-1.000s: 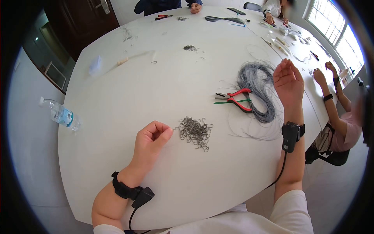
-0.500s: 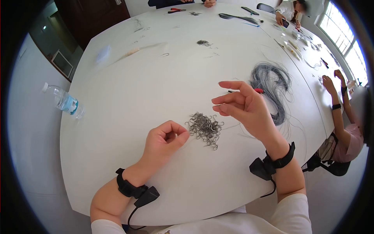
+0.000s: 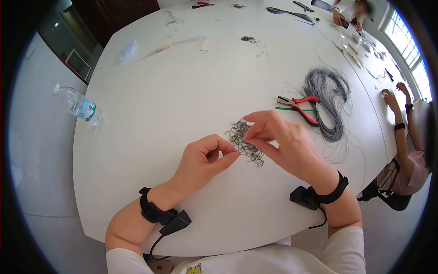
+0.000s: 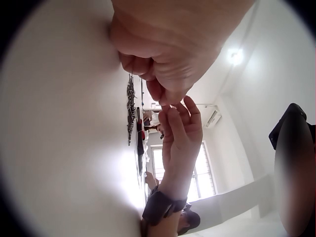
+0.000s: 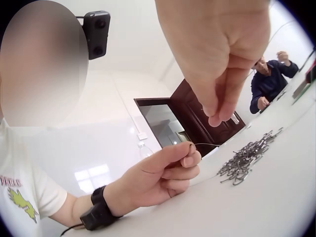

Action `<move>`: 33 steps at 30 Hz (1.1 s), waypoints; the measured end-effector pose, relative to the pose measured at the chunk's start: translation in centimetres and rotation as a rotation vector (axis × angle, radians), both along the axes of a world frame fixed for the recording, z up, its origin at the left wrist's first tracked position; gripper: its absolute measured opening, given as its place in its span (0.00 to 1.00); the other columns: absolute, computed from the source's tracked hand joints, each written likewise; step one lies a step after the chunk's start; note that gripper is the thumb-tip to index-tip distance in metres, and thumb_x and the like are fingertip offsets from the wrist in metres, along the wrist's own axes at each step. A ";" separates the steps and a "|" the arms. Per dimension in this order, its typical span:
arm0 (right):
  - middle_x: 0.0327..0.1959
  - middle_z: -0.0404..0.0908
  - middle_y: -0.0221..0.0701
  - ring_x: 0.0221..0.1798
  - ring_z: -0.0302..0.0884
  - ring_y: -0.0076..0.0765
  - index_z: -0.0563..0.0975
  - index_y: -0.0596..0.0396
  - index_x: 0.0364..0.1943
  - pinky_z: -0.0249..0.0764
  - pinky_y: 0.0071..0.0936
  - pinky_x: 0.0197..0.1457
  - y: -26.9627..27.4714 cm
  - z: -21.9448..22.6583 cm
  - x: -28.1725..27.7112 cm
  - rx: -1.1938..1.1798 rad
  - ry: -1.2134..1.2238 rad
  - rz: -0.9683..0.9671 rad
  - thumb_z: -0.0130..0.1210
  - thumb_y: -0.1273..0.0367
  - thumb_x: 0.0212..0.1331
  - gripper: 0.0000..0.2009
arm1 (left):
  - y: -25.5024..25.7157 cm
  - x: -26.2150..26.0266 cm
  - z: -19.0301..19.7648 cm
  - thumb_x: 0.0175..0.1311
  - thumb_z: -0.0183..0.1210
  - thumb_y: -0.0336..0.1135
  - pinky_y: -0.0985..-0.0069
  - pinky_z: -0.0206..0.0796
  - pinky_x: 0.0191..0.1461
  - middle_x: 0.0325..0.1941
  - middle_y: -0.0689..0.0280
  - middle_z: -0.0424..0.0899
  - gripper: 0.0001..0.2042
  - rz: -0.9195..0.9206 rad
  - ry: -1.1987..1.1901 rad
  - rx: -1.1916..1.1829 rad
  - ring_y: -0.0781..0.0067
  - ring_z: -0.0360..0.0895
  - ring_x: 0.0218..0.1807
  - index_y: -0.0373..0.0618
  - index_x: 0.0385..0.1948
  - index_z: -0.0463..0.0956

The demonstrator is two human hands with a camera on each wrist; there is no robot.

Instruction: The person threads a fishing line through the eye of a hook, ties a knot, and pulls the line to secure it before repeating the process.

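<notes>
On the white table (image 3: 150, 114) lies a pile of small grey wire hooks (image 3: 241, 132). My left hand (image 3: 207, 160) rests on the table just left of the pile and pinches a short thin wire (image 5: 205, 144) between thumb and forefinger. My right hand (image 3: 278, 139) hovers over the pile's near edge with thumb and forefinger pinched together (image 5: 215, 118), close to the left fingertips. What they pinch is tiny, seemingly one hook from the pile. The pile of hooks (image 5: 247, 158) lies behind both hands in the right wrist view.
Red-handled pliers (image 3: 299, 106) and a grey wire bundle (image 3: 331, 93) lie to the right. A water bottle (image 3: 78, 106) lies at the table's left edge. Other people's hands (image 3: 391, 98), tools and a smaller hook pile (image 3: 247, 39) sit along the far and right sides.
My right hand came down from an open, raised pose at the right, swung left over the pile and pinched its fingers together. The left hand stayed by the pile, still pinching.
</notes>
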State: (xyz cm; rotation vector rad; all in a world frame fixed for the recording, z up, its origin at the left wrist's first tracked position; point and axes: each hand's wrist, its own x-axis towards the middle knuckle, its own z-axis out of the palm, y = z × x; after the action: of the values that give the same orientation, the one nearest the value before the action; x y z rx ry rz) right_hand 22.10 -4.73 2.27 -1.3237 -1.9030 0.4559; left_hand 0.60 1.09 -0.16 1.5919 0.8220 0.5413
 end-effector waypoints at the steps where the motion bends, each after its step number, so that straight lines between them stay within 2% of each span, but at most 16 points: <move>1: 0.31 0.83 0.31 0.32 0.85 0.38 0.71 0.54 0.51 0.78 0.28 0.33 -0.1 -0.2 -0.1 -0.002 0.001 -0.001 0.60 0.77 0.58 0.17 | 0.0 0.0 -0.1 0.63 0.64 0.32 0.86 0.51 0.26 0.24 0.79 0.75 0.04 -0.016 0.009 0.062 0.91 0.55 0.22 0.43 0.33 0.80; 3: 0.29 0.83 0.30 0.28 0.82 0.39 0.72 0.53 0.50 0.77 0.30 0.30 0.0 -0.6 -0.3 0.068 -0.076 0.038 0.60 0.77 0.57 0.17 | 0.0 0.0 -0.2 0.63 0.64 0.32 0.86 0.51 0.26 0.25 0.79 0.77 0.04 -0.026 0.010 0.075 0.91 0.56 0.22 0.43 0.33 0.80; 9: 0.24 0.83 0.26 0.25 0.81 0.35 0.73 0.52 0.48 0.74 0.28 0.26 0.1 -0.9 -0.5 0.173 -0.137 0.020 0.62 0.76 0.54 0.17 | 0.1 0.0 -0.2 0.63 0.65 0.32 0.85 0.51 0.25 0.26 0.78 0.78 0.04 -0.037 0.029 0.103 0.90 0.56 0.22 0.44 0.32 0.80; 23: 0.21 0.79 0.28 0.23 0.79 0.35 0.74 0.52 0.44 0.72 0.27 0.25 -0.2 -0.8 -0.9 0.210 -0.192 0.069 0.60 0.76 0.53 0.14 | 0.1 0.1 -0.1 0.63 0.65 0.33 0.84 0.52 0.24 0.24 0.76 0.77 0.06 -0.029 0.059 0.157 0.89 0.56 0.21 0.42 0.32 0.80; 25: 0.21 0.79 0.28 0.23 0.79 0.35 0.74 0.52 0.44 0.72 0.27 0.25 -0.2 -0.8 -0.8 0.216 -0.189 0.067 0.60 0.76 0.53 0.14 | 0.0 0.1 0.0 0.63 0.63 0.29 0.86 0.51 0.26 0.23 0.80 0.74 0.02 -0.038 0.068 0.146 0.92 0.57 0.22 0.44 0.33 0.81; 30: 0.19 0.77 0.28 0.21 0.77 0.35 0.74 0.52 0.43 0.70 0.29 0.24 -0.2 -0.6 -0.7 0.193 -0.213 0.079 0.59 0.76 0.53 0.13 | 0.1 0.1 -0.2 0.63 0.63 0.29 0.86 0.51 0.26 0.23 0.79 0.74 0.02 -0.037 0.063 0.142 0.92 0.57 0.22 0.44 0.33 0.81; 31: 0.19 0.77 0.28 0.21 0.77 0.35 0.74 0.52 0.43 0.70 0.29 0.24 -0.3 -0.4 -0.7 0.193 -0.213 0.079 0.59 0.76 0.53 0.13 | 0.1 0.1 -0.2 0.63 0.63 0.29 0.86 0.51 0.26 0.23 0.79 0.74 0.02 -0.036 0.058 0.139 0.92 0.57 0.22 0.44 0.33 0.81; 33: 0.26 0.83 0.28 0.28 0.83 0.36 0.76 0.53 0.44 0.77 0.28 0.31 -0.5 -0.1 -0.7 0.094 -0.239 0.078 0.64 0.76 0.52 0.15 | 0.1 0.1 -0.2 0.63 0.64 0.29 0.86 0.51 0.26 0.23 0.79 0.74 0.02 -0.033 0.053 0.147 0.92 0.57 0.22 0.44 0.33 0.81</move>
State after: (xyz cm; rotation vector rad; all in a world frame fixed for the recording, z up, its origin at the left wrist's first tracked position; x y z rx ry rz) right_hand 21.40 -5.25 2.14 -1.2929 -2.1509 0.2514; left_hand 0.73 1.16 -0.38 1.7580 0.8092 0.5475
